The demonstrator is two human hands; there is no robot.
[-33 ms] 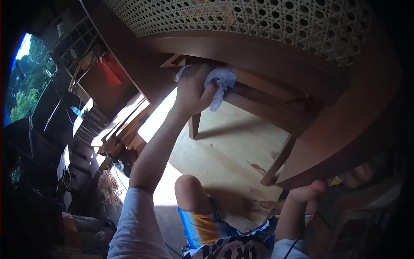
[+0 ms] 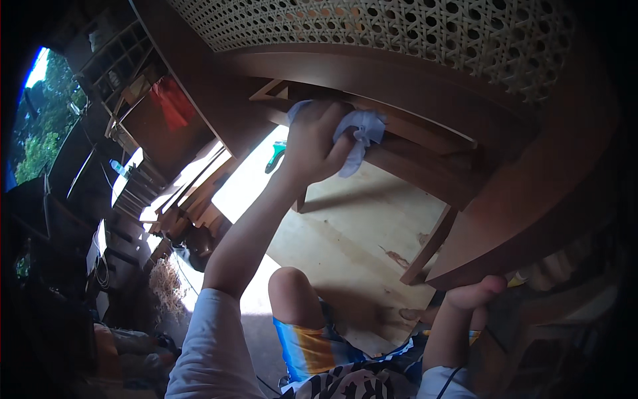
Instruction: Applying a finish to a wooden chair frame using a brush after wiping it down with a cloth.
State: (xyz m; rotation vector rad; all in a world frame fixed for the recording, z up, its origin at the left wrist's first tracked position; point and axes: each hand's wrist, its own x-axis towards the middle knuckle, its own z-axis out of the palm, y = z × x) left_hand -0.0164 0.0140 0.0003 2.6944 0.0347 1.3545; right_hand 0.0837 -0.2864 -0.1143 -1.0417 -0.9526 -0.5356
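Observation:
A brown wooden piece of furniture, seemingly a chair, tilts across the upper part of the view. Woven cane fills its top panel. My left hand reaches up and grips a crumpled white cloth, pressing it against a wooden rail below the cane panel. Close under the curved brown edge at the lower right is my right hand. Its thumb shows, but the other fingers are hidden, and I cannot tell whether it grips the wood.
Below the chair lies a pale wooden board, with wooden legs standing over it. A green tool, perhaps a brush, shows beside my left wrist. Stacked wood pieces and a red cloth are at the left. My bare knee is below.
My left hand and the white cloth have shifted a little to the right along the rail. The green tool has come into sight beside my wrist. My right hand stays put.

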